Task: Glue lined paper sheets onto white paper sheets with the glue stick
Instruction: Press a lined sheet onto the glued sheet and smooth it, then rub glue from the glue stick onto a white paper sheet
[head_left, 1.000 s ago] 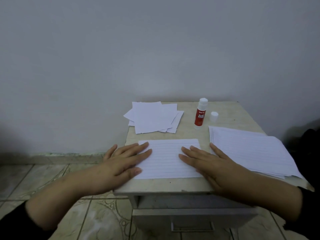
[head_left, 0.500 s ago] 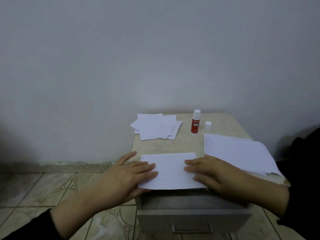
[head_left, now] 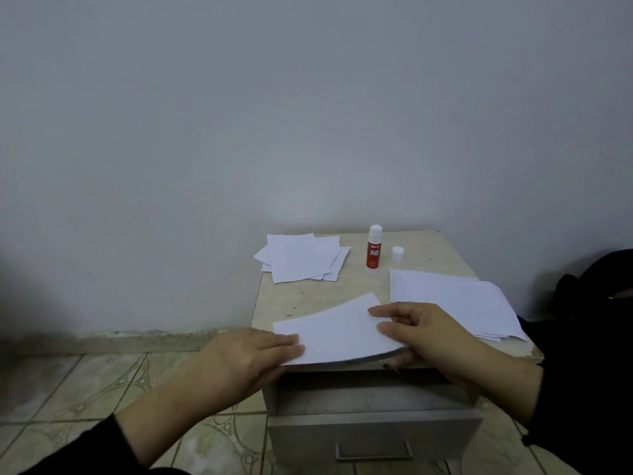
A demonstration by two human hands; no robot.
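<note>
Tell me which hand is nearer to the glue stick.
Right. The right hand holds the near sheet's right edge, straight in front of the glue stick. The left hand rests at that sheet's left corner, farther off to the left.

glue stick (head_left: pixel 373 253): red, white top | sheets (head_left: pixel 303 257): white | table (head_left: pixel 442 250): beige | sleeves (head_left: pixel 582 399): black | floor (head_left: pixel 68 382): patterned beige

Place: a plain room in a home, it seems.
Cabinet (head_left: pixel 445 255): small and worn, with a scuffed beige top and a grey drawer (head_left: pixel 373 437) in front.
Wall (head_left: pixel 308 114): bare, pale grey, right behind the cabinet.
Floor (head_left: pixel 68 389): patterned beige tiles left of the cabinet and below it.
Skirting (head_left: pixel 137 341): chipped strip where wall meets floor, left of the cabinet.
</note>
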